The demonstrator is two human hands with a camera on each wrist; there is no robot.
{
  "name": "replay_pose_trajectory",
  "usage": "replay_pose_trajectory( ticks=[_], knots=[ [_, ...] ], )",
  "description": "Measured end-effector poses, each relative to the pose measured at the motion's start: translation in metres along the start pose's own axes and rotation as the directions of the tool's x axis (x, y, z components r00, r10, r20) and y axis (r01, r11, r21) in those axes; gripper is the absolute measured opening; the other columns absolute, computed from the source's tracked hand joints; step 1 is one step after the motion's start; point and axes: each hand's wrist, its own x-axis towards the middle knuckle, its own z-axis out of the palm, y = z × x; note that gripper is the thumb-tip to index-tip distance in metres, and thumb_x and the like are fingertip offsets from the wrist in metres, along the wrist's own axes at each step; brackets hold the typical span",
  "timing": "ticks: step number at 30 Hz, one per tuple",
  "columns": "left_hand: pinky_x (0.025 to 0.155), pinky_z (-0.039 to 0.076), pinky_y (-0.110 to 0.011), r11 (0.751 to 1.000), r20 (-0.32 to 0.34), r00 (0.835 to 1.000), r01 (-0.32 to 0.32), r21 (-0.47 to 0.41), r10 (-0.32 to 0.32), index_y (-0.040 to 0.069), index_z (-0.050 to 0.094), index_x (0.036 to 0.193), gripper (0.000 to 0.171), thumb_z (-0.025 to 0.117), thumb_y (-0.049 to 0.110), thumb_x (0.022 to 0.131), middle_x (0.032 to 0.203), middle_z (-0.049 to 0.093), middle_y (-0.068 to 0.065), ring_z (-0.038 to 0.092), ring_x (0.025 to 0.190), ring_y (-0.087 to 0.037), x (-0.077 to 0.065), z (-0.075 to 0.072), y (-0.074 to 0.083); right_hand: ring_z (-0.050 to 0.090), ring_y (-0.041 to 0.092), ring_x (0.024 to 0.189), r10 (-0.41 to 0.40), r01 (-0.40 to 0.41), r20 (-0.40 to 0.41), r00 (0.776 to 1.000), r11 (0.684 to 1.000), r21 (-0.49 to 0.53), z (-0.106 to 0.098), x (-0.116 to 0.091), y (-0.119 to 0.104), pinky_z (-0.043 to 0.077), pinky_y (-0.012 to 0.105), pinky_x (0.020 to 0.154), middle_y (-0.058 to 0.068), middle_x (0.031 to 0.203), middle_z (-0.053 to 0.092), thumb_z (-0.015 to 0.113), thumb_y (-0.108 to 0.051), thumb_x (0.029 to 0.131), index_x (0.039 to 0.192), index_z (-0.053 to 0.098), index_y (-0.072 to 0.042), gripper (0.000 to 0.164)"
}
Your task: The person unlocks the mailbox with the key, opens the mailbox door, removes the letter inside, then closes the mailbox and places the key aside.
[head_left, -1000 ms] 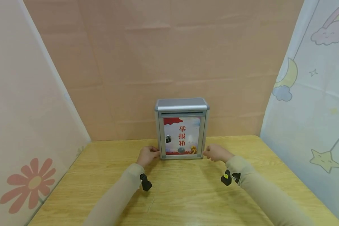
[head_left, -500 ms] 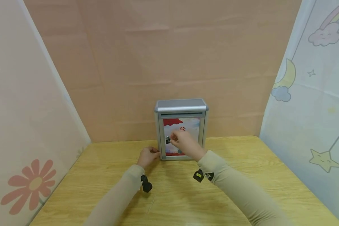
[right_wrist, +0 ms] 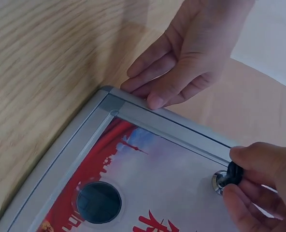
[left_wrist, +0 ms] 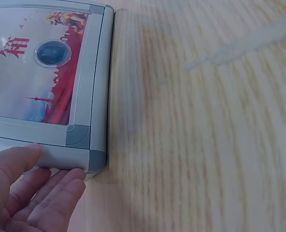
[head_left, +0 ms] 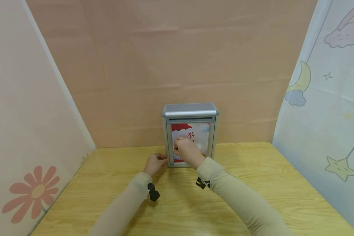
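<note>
A grey metal letterbox (head_left: 191, 108) with a slot near its top stands upright on the table, against the back wall. Its front panel (right_wrist: 167, 183) carries a red and white picture with red characters and a round dark window (right_wrist: 99, 202). My right hand (head_left: 190, 153) is at the left part of this front. In the right wrist view, thumb and fingers pinch a black-headed key (right_wrist: 234, 173) at the round silver lock (right_wrist: 217, 184). My left hand (head_left: 154, 164) touches the box's lower left side; in the left wrist view its thumb and relaxed fingertips lie along that edge.
The wood-grain table (head_left: 106, 183) spreads around and in front of the box. A plain pinkish-brown cloth wall (head_left: 135, 82) rises close behind it. Patterned pale cloths (head_left: 20, 114) hang at both sides. Each wrist bears a small black camera (head_left: 153, 192).
My right hand has left the box's lower right side, crossed leftward over the front and now pinches the key at the lock. The left hand and the box stay in place.
</note>
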Motion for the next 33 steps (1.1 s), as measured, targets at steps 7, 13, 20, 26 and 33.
replay_pose_trajectory(
  ticks=[7,13,20,26,33],
  knots=[
    [0.060,0.053,-0.027,1.000,0.001,1.000,-0.009,0.007,0.009,-0.003,0.068,0.092,0.018,0.072,0.014,0.087,0.084,0.069,-0.011,0.067,0.075,-0.026,0.000,-0.001,0.001,0.043,0.009,0.058,0.022,-0.021,-0.055,0.998,1.000,0.019,0.006,0.000,0.000,0.041,0.021,0.053,0.000,0.062,0.050,0.073,-0.006,0.080,0.062,0.055,-0.010,0.026],
    [0.060,0.052,-0.026,1.000,-0.009,1.000,-0.006,0.021,0.006,-0.002,0.068,0.091,0.018,0.072,0.015,0.087,0.083,0.069,-0.009,0.065,0.072,-0.020,-0.001,-0.002,0.002,0.039,0.006,0.053,0.293,-0.278,0.019,0.956,0.884,0.375,0.010,-0.008,0.002,0.038,0.021,0.054,-0.003,0.060,0.049,0.067,-0.007,0.086,0.064,0.051,-0.012,0.029],
    [0.060,0.052,-0.025,0.999,-0.018,1.000,-0.015,0.046,0.016,-0.001,0.069,0.090,0.017,0.072,0.015,0.087,0.082,0.069,-0.008,0.062,0.069,-0.015,-0.002,-0.002,0.003,0.057,0.015,0.061,0.435,-0.448,0.176,0.883,0.672,0.589,0.009,-0.011,0.005,0.048,0.025,0.058,0.004,0.074,0.063,0.069,-0.014,0.089,0.079,0.061,-0.008,0.014],
    [0.061,0.053,-0.026,0.999,-0.018,1.000,-0.008,0.045,0.008,-0.002,0.069,0.092,0.017,0.072,0.014,0.087,0.084,0.069,-0.009,0.063,0.070,-0.016,-0.002,-0.002,0.004,0.070,0.034,0.080,0.464,-0.633,0.434,0.772,0.504,0.587,-0.003,-0.007,0.011,0.059,0.036,0.067,0.017,0.087,0.070,0.062,-0.035,0.095,0.095,0.067,0.001,0.036],
    [0.060,0.052,-0.025,0.998,-0.019,1.000,-0.015,0.062,0.016,-0.002,0.069,0.091,0.017,0.072,0.014,0.087,0.084,0.069,-0.009,0.062,0.069,-0.015,-0.003,-0.003,0.005,0.071,0.034,0.088,0.397,-0.714,0.605,0.690,0.236,0.660,0.001,-0.008,0.015,0.059,0.037,0.073,0.030,0.104,0.068,0.049,-0.032,0.102,0.113,0.062,0.012,0.048]
  ],
)
